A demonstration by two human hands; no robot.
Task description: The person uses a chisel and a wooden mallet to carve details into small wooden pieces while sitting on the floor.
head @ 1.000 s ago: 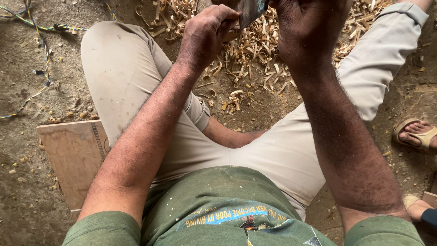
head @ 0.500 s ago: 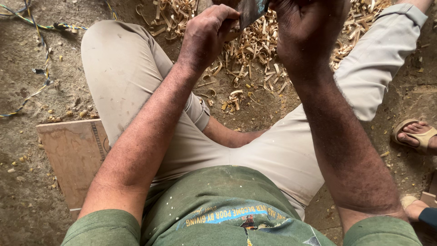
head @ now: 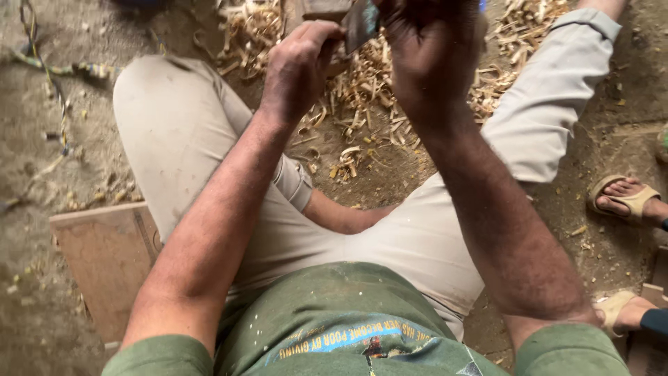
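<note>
Bare, dusty earth makes up the floor, with a thick litter of pale wood shavings spread at the far middle, between the knees of the person seated over it. Both forearms reach away toward the far edge of the view. The left hand is curled shut around a piece of wood that sits at the very top of the frame, mostly cut off, so its shape cannot be made out. The right hand is closed in a fist just to the right, gripping a dark flat metal blade whose grey face shows between the two hands; the blade touches or nearly touches the wood, though the contact itself is hidden. Beige trousers cover both bent legs, and a green shirt with paint flecks fills the near edge. A flat wooden board lies on the ground at the near left. At the right, another person's feet in tan sandals rest on the dirt, well apart from the hands.
</note>
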